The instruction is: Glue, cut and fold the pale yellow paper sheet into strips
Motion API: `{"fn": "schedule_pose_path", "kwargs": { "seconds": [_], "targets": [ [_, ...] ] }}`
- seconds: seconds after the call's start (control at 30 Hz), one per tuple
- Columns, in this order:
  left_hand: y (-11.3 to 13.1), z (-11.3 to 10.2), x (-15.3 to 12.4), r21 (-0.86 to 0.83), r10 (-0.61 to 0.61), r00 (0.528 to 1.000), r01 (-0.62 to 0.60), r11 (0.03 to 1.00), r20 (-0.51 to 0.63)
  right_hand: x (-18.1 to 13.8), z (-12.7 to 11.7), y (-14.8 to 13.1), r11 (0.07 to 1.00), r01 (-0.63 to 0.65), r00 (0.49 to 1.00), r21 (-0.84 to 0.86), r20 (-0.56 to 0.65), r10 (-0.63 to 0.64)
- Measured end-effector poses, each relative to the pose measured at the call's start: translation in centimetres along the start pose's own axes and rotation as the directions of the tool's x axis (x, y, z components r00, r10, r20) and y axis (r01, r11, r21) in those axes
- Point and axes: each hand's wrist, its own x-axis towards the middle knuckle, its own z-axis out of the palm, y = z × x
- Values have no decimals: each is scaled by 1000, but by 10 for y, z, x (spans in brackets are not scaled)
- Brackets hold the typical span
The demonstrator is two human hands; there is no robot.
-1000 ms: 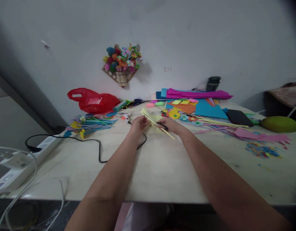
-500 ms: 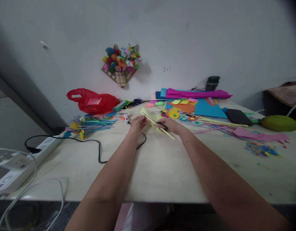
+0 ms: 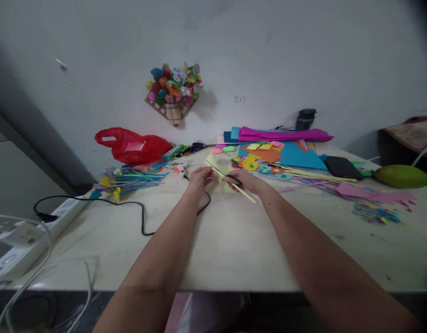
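A pale yellow paper sheet [image 3: 213, 160] is pinched in my left hand [image 3: 201, 177] over the middle of the table. My right hand [image 3: 245, 181] is closed on black-handled scissors [image 3: 236, 180], whose blades lie along the paper. From the cut a narrow yellow strip [image 3: 246, 193] sticks out toward the lower right, below the scissors. Part of the sheet hangs behind both hands. My left fingertips sit near the scissors' blades, and some of the blades are hidden by the paper.
Left of my hands lie craft flowers on stems [image 3: 130, 179], a red plastic bag [image 3: 133, 147], a black cable [image 3: 143, 217] and a white power strip [image 3: 65, 212]. To the right are coloured sheets [image 3: 300, 156], a black phone [image 3: 341, 168], pink strips [image 3: 373, 193] and small scraps [image 3: 376, 214].
The free end of the yellow strip reaches slightly farther to the lower right. Both hands remain nearly in place, with the scissors still at the paper.
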Motion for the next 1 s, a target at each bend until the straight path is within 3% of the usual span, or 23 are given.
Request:
{"fn": "schedule_pose_path", "kwargs": {
  "seconds": [1.0],
  "targets": [
    [0,-1,0,21,-8,1000,8,1000,-6,1,1,-2,996,49,997,-68,-50,-53]
  ]
}}
